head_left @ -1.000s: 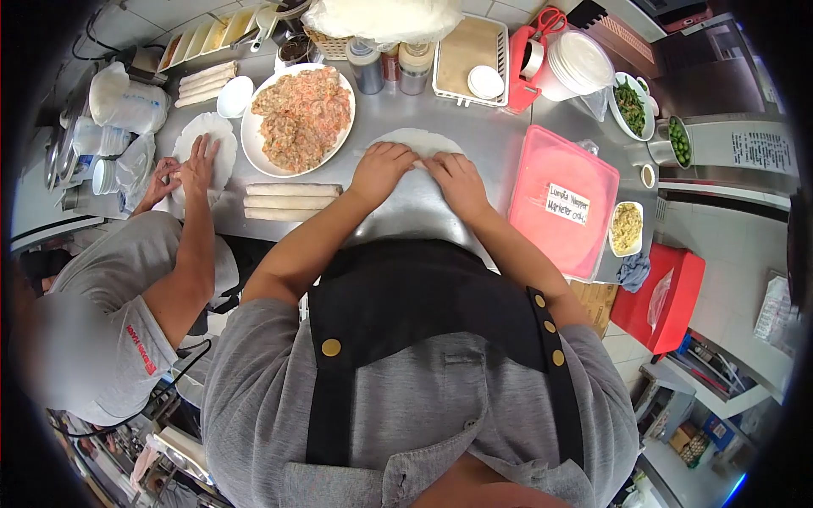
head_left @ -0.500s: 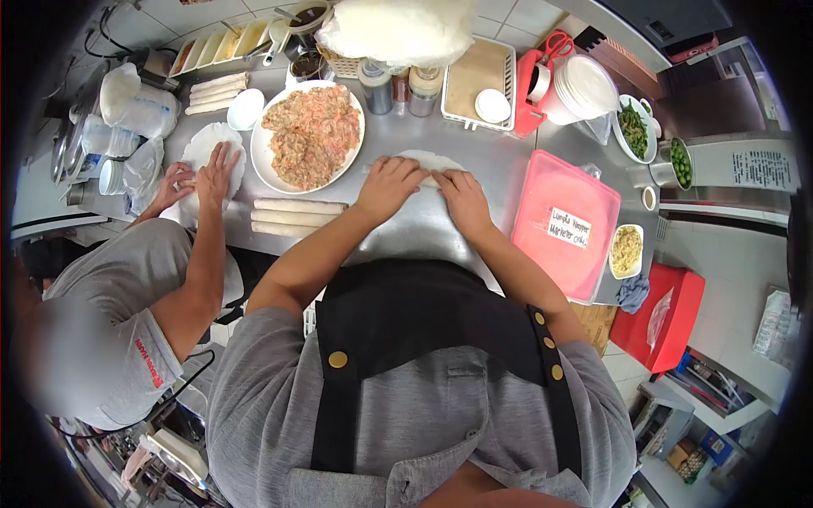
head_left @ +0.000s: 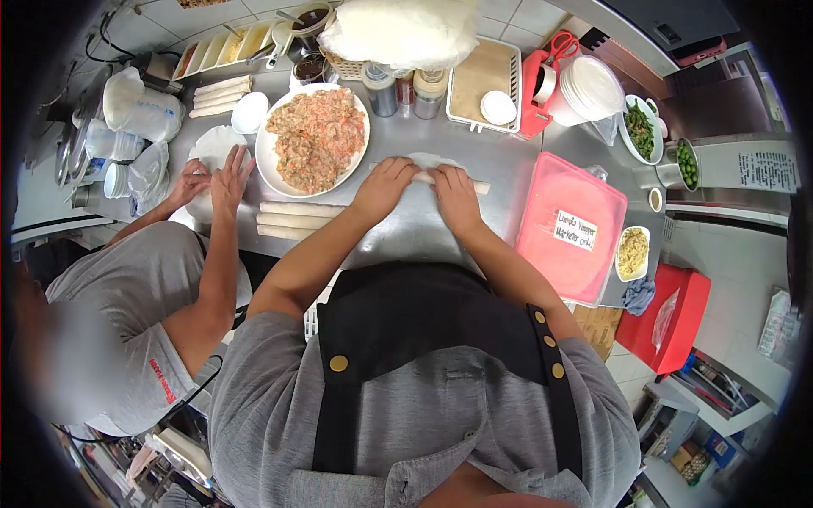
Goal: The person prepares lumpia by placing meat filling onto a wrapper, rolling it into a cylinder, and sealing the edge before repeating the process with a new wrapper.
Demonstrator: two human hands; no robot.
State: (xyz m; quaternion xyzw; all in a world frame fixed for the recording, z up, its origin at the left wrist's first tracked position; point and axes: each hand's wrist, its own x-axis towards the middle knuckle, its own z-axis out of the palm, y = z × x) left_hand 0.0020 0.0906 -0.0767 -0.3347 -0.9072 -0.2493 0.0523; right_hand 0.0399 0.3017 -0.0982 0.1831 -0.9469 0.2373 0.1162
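My left hand (head_left: 385, 190) and my right hand (head_left: 456, 199) press on a thin, partly rolled spring roll (head_left: 481, 187) on the steel counter. Both hands have their fingers curled over it, and one end sticks out past my right hand. Behind my fingers lies the unrolled, pale part of its round wrapper (head_left: 430, 158). Left of my left hand, finished spring rolls (head_left: 296, 220) rest side by side. Beyond them stands a large white bowl (head_left: 263, 161) of minced filling (head_left: 309, 140). To my right is a pink-lidded container (head_left: 542, 254) with a handwritten label.
At the left, a co-worker's hands (head_left: 222, 178) work on another wrapper (head_left: 216, 142). More rolls (head_left: 222, 96) lie behind. Sauce bottles (head_left: 379, 93), a white basket (head_left: 478, 127), a red tape dispenser (head_left: 533, 106) and a bowl of greens (head_left: 641, 134) line the back and right.
The spring roll's end now shows beyond my right hand, and less of the wrapper lies flat. The co-worker's hands have shifted slightly on their wrapper. The whole view has moved a little.
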